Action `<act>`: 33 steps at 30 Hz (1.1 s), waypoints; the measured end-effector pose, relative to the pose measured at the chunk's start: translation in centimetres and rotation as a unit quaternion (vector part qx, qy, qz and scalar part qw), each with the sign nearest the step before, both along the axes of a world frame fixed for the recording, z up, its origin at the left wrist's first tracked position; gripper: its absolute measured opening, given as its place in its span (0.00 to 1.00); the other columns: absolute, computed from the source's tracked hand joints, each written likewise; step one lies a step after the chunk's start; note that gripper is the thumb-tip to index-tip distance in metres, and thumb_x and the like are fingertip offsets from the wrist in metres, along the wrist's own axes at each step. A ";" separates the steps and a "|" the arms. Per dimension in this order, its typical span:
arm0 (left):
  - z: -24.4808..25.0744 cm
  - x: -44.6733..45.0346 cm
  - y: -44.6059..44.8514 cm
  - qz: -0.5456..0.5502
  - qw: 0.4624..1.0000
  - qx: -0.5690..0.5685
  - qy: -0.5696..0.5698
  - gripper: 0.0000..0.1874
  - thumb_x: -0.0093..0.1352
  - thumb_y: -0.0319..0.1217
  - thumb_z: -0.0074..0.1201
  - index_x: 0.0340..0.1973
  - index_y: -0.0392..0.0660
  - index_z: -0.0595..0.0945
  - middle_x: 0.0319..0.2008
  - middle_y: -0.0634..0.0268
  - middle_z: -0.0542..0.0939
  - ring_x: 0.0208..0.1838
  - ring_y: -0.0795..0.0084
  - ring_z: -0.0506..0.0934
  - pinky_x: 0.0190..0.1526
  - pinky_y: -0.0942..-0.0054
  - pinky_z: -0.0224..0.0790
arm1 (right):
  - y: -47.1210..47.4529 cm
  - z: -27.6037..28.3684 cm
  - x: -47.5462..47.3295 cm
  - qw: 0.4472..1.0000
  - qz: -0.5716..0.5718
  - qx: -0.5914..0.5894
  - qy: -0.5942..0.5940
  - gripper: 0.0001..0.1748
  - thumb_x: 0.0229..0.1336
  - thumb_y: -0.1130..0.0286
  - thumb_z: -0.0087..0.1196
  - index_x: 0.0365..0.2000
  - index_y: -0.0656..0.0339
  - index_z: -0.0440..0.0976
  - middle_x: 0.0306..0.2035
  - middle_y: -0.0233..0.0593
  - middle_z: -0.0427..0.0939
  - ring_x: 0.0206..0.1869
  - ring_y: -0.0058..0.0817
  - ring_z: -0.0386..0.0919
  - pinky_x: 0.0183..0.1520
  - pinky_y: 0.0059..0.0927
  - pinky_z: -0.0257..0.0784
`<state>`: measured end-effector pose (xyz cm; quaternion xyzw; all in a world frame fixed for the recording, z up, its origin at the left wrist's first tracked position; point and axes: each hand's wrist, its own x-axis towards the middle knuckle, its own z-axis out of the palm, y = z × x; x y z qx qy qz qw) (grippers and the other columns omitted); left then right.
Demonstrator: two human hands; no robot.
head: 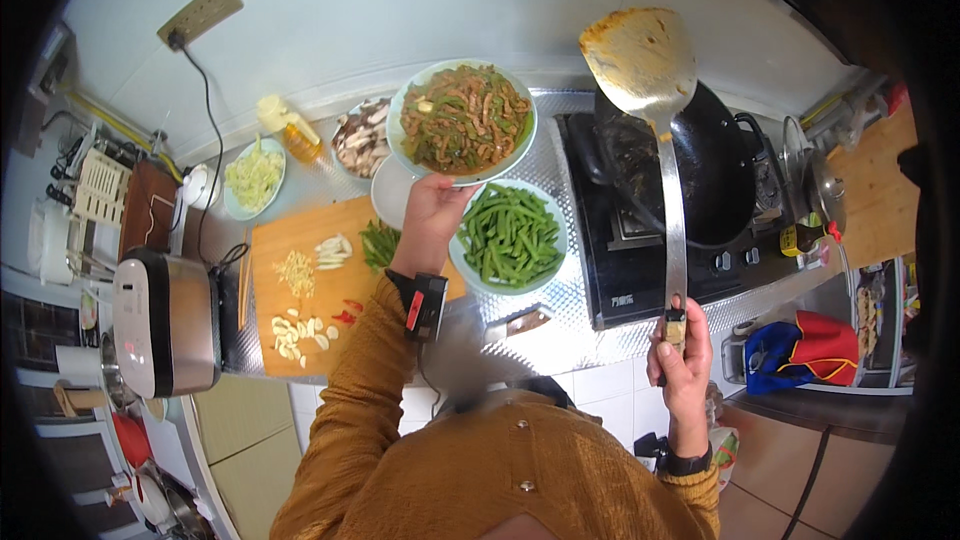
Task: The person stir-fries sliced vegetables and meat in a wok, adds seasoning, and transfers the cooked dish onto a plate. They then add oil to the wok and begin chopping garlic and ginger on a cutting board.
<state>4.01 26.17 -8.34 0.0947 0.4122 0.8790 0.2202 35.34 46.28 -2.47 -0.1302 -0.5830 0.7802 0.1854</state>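
With my left hand (433, 223) I hold up a light blue bowl (395, 136) by its near rim. Cooked meat strips with green peppers (465, 120) fill it. My right hand (681, 352) grips the handle of a metal wok spatula (646, 64), its blade raised and smeared with orange-brown sauce. Behind the spatula, a black wok (720, 165) sits on the gas stove (622, 285), with dark residue inside. Below the held bowl, cut green beans (512, 236) lie in another light blue bowl (559, 270) on the counter.
A wooden cutting board (285, 352) carries sliced garlic (300, 334), minced garlic (295, 274), red chili pieces (349, 311) and green leaves (381, 244). Behind stand sliced mushrooms (362, 139), shredded greens (255, 176) and an oil bottle (301, 142). A knife (525, 322) lies near the counter edge. Left is a rice cooker (169, 322).
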 end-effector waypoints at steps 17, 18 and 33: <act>-6.9 -6.3 7.0 0.041 0.853 -0.475 0.214 0.12 0.59 0.24 0.63 0.33 0.31 0.75 0.27 0.59 0.80 0.30 0.74 0.76 0.34 0.76 0.70 | 6.5 1.4 0.6 0.994 -0.069 0.034 -0.074 0.28 0.58 0.71 0.52 0.57 0.65 0.56 0.31 0.36 0.68 0.18 0.14 0.63 0.18 0.14 0.59; -7.1 -6.4 6.9 0.051 0.869 -0.434 0.231 0.12 0.59 0.24 0.63 0.31 0.31 0.76 0.27 0.59 0.80 0.30 0.74 0.76 0.34 0.76 0.70 | 6.7 1.4 0.7 0.993 -0.072 0.040 -0.087 0.28 0.58 0.72 0.52 0.57 0.65 0.57 0.31 0.36 0.68 0.19 0.14 0.63 0.18 0.14 0.59; -6.9 -7.9 5.7 -0.008 0.812 -0.534 0.233 0.16 0.58 0.30 0.64 0.28 0.29 0.76 0.28 0.55 0.80 0.32 0.70 0.75 0.38 0.72 0.67 | 9.3 5.3 1.2 0.908 -0.176 0.266 -0.270 0.26 0.53 0.83 0.51 0.54 0.63 0.61 0.30 0.30 0.68 0.26 0.15 0.64 0.27 0.15 0.62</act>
